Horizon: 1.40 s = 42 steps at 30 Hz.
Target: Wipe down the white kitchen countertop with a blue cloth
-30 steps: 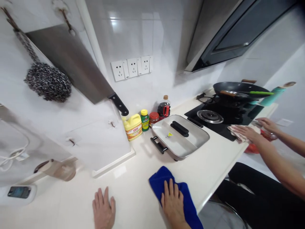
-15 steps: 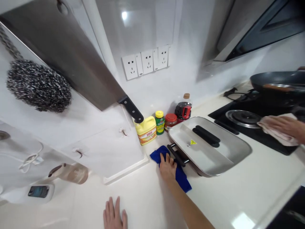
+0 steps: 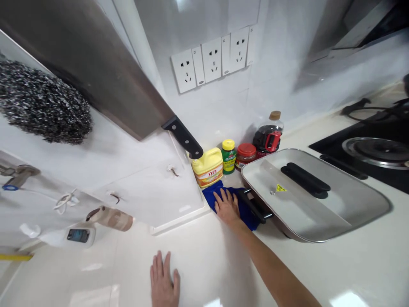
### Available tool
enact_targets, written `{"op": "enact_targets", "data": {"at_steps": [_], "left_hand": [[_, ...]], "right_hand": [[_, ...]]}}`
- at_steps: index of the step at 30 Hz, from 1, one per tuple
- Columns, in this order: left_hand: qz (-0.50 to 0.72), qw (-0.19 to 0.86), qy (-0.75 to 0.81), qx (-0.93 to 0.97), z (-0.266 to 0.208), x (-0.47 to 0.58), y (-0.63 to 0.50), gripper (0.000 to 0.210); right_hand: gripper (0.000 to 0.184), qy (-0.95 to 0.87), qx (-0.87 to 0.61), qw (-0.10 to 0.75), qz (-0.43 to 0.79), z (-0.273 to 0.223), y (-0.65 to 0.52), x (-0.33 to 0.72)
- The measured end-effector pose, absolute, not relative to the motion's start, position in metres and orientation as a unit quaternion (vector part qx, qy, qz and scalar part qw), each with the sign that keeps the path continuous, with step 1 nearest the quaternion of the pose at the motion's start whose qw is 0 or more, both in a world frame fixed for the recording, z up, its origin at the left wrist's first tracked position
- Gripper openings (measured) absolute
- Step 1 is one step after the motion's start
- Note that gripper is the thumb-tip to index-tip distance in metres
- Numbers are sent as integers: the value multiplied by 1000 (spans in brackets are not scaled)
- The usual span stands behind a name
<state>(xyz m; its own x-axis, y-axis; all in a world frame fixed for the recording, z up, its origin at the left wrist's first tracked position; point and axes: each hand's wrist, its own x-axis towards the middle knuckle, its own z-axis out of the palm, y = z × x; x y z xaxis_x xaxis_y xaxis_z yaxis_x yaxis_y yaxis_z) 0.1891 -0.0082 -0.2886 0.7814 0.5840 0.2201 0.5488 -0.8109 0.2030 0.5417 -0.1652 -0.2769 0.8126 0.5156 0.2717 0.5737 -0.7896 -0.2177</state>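
Observation:
My right hand [image 3: 226, 207] presses down on a blue cloth [image 3: 213, 196] on the white counter, fingers curved over it and holding it. The cloth touches the base of a yellow detergent jug [image 3: 208, 170] and runs under the black side handle [image 3: 255, 209] of a rectangular electric pan. The pan's glass lid [image 3: 268, 181] has a black grip. Flat on the counter, nearer to me, lies my left hand [image 3: 164, 281], open and empty.
Beside the jug stand a green bottle [image 3: 228, 160], a red-lidded jar [image 3: 246, 155] and a dark sauce bottle [image 3: 269, 134]. A cleaver [image 3: 128, 85] and steel scrubber [image 3: 44, 102] hang at upper left. A cooktop [image 3: 377, 147] lies right; a brown-and-white container [image 3: 111, 218] stands left.
The view has swung left and closer. My right hand has pushed the blue cloth toward the jug and wall corner. Another person's hand with a pale cloth has left the view.

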Motion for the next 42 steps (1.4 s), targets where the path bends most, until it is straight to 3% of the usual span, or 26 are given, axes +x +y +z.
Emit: {"op": "enact_targets", "data": {"at_steps": [7,18,23,29,37,42], "left_hand": [[133,68,298,943,-277,192,-15,56],[166,91,304,934,-283,198,-15,55],[163,113,293,935,-287,191,-12,58],[137,133,247,950,-279,170,-3,56],[139,89,321,933,-259,124,24,61],[122,59,437,889,-247,79,32,70]], "right_hand": [[50,-309,-937,137,-92,-277,-233,446],[55,-621,-759,189,46,-245,-326,329],[64,-496,-852,159,-52,-252,-357,304],[70,-204,-941,226,-145,-291,-330,267],[52,-349,-908,222,-66,-273,-329,267],[84,-305,-922,226,-73,-280,-411,303]]}}
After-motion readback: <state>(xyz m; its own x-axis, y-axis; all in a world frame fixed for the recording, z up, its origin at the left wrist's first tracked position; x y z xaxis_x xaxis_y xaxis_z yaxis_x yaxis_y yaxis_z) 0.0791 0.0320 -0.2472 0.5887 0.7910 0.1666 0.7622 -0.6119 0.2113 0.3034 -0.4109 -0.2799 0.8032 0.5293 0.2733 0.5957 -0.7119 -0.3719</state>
